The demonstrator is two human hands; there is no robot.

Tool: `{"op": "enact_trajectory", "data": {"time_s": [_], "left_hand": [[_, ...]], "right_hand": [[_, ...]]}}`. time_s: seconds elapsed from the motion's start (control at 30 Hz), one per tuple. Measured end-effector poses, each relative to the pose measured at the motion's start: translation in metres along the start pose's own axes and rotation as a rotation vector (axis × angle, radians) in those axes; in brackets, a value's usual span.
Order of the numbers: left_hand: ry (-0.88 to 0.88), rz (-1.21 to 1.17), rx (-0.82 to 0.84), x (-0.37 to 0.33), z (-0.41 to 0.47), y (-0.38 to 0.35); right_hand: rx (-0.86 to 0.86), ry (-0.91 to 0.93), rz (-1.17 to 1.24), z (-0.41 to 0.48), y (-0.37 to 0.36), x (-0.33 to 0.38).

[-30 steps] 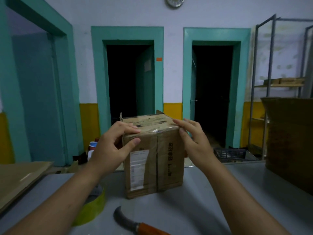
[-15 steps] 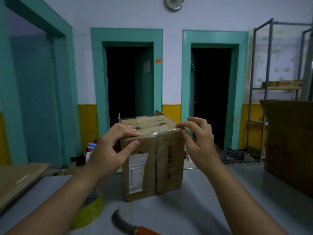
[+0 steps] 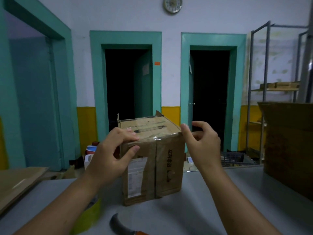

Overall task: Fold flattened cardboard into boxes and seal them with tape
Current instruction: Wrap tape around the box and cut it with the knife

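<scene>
Left hand grips box by its top near edge; right hand is curled beside the right corner, hold unclear. Table lies bare to the right. Label is unreadable.

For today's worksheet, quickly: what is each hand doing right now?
Left hand: grips the box by its top front edge.
Right hand: fingers curled beside the box's corner; whether it holds anything cannot be told.
</scene>
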State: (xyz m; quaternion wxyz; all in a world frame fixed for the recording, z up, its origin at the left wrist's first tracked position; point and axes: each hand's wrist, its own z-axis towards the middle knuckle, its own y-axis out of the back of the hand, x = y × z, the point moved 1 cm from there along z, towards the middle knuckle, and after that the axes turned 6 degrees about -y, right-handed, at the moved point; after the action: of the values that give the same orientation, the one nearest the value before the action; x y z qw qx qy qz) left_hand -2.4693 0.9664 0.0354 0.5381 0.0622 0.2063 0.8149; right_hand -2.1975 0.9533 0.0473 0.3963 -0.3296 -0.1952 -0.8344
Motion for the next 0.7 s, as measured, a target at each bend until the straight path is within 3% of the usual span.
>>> {"op": "enact_trajectory", "data": {"time_s": [0.17, 0.4, 0.6, 0.7], "left_hand": [[-0.061, 0.031, -0.005, -0.002, 0.001, -0.002], [-0.031, -0.019, 0.002, 0.002, -0.001, 0.003], [-0.071, -0.027, 0.020, -0.002, -0.002, 0.003], [-0.068, -0.012, 0.013, -0.004, -0.002, 0.002]], "right_hand": [[0.030, -0.117, 0.159, 0.006, 0.002, -0.005], [0.283, -0.329, 0.480, 0.002, 0.001, -0.013], [0.169, -0.333, 0.486, 0.003, 0.001, -0.017], [0.068, -0.243, 0.409, -0.001, 0.000, -0.014]]}}
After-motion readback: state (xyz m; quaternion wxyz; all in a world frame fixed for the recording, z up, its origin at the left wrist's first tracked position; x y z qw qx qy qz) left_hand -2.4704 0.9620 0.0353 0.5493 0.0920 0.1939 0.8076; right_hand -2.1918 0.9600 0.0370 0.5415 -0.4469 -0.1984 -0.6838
